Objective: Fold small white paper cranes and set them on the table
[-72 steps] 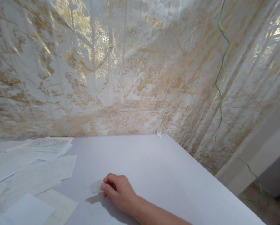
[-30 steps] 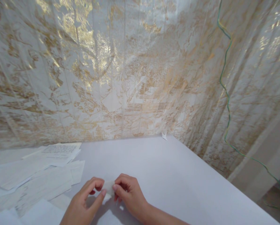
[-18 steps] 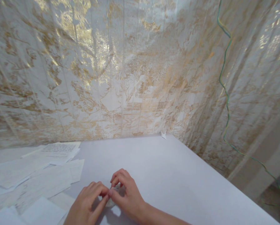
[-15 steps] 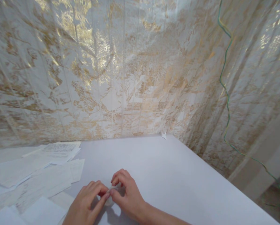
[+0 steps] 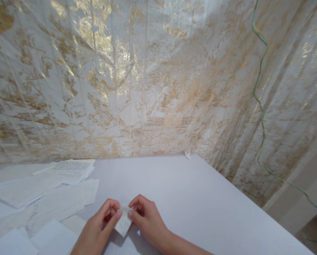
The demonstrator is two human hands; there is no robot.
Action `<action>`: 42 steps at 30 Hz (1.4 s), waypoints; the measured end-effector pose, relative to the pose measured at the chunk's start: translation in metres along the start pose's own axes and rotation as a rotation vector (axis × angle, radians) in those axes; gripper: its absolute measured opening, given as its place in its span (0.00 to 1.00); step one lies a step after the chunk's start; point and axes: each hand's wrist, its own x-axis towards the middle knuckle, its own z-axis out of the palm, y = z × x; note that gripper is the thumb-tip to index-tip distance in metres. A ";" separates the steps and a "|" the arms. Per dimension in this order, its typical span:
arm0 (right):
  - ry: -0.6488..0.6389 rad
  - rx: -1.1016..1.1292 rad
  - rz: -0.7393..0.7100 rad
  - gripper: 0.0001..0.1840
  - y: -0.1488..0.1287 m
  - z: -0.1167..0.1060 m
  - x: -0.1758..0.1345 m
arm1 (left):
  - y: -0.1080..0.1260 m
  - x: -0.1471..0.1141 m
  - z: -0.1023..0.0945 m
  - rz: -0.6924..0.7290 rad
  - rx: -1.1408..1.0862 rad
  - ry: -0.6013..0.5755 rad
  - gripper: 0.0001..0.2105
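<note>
A small folded piece of white paper (image 5: 124,224) is held between both hands, low in the view, with one corner pointing down toward me. My left hand (image 5: 101,223) pinches its left edge between thumb and fingers. On the opposite edge, my right hand (image 5: 148,217) grips it the same way, thumb on the near face. The fingertips behind the paper are partly hidden. Shadows of the hands fall on the white table (image 5: 195,209) just below.
Loose sheets of paper (image 5: 44,205), some with writing, overlap on the table's left side. A small folded paper shape (image 5: 188,155) stands at the far corner. Behind is a white and gold patterned curtain (image 5: 137,88). A green cord (image 5: 263,120) hangs down at the right.
The paper has turned so that its flat, squarish face shows. The hands have moved slightly apart, each keeping hold of an edge. The whole view has shifted a little.
</note>
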 end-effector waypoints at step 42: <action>-0.229 -0.871 -0.387 0.19 -0.002 -0.031 0.007 | -0.014 0.009 0.010 0.414 0.431 -0.225 0.08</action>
